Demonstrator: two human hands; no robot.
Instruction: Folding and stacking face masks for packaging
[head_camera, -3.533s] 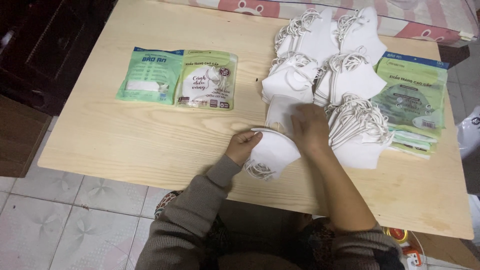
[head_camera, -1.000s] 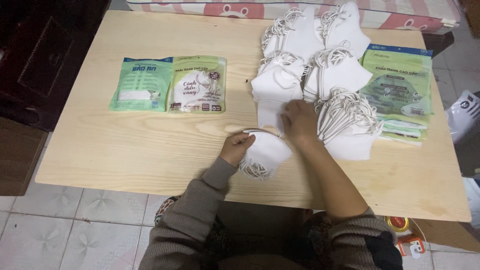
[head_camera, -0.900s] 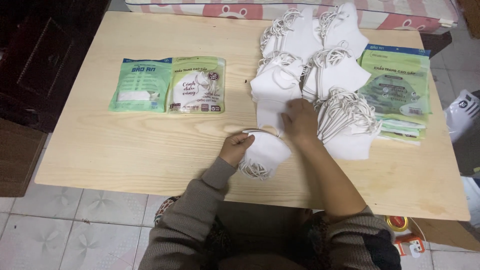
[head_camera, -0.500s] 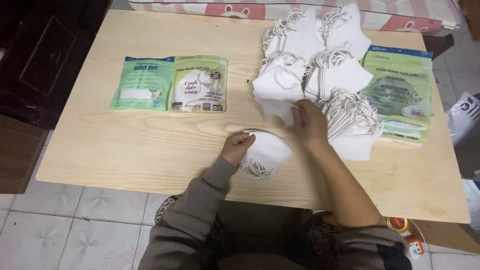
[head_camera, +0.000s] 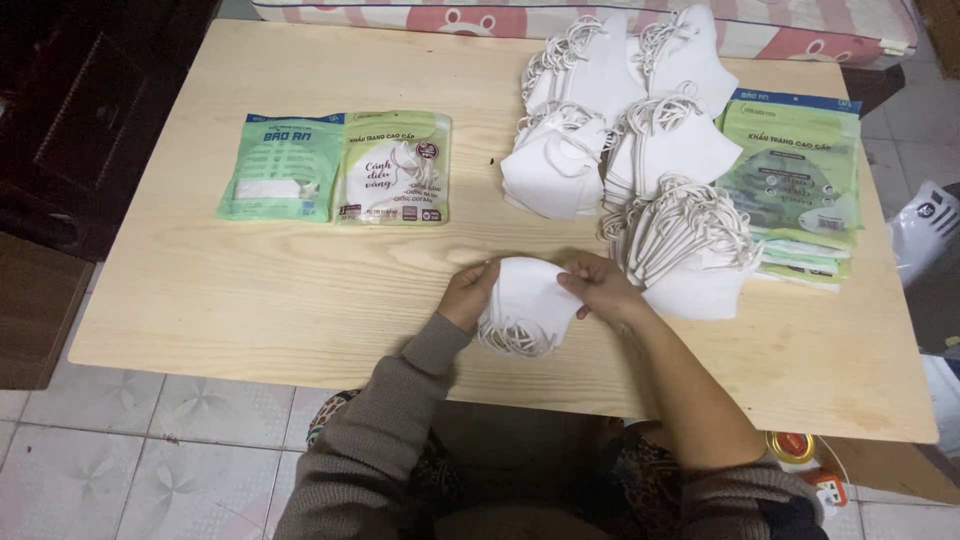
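**Both hands on one small stack of white masks, near table edge**

Packages first: two flat green pouches lie side by side on the left half of the light wooden table (head_camera: 250, 300). The darker green pouch with a blue top strip (head_camera: 282, 167) is on the left; the paler green pouch with a mask picture (head_camera: 396, 167) touches its right edge. At the far right, a stack of flat green pouches with blue top strips (head_camera: 800, 170) sits fanned, lower ones poking out below.

Between them: several piles of white folded face masks with white ear loops (head_camera: 640, 150), covering the upper middle of the table. The nearest pile (head_camera: 690, 250) lies just right of the hands.

Left hand (head_camera: 468, 293) pinches the left edge of a small stack of white folded masks (head_camera: 525, 300). Right hand (head_camera: 598, 288) pinches its right edge, fingers curled. The stack rests on the table at the near edge, loops bunched at the bottom.

Room: pale tiled floor (head_camera: 120, 440), dark wooden furniture (head_camera: 90, 110) at left, a pink-patterned mattress edge (head_camera: 560, 15) behind the table.
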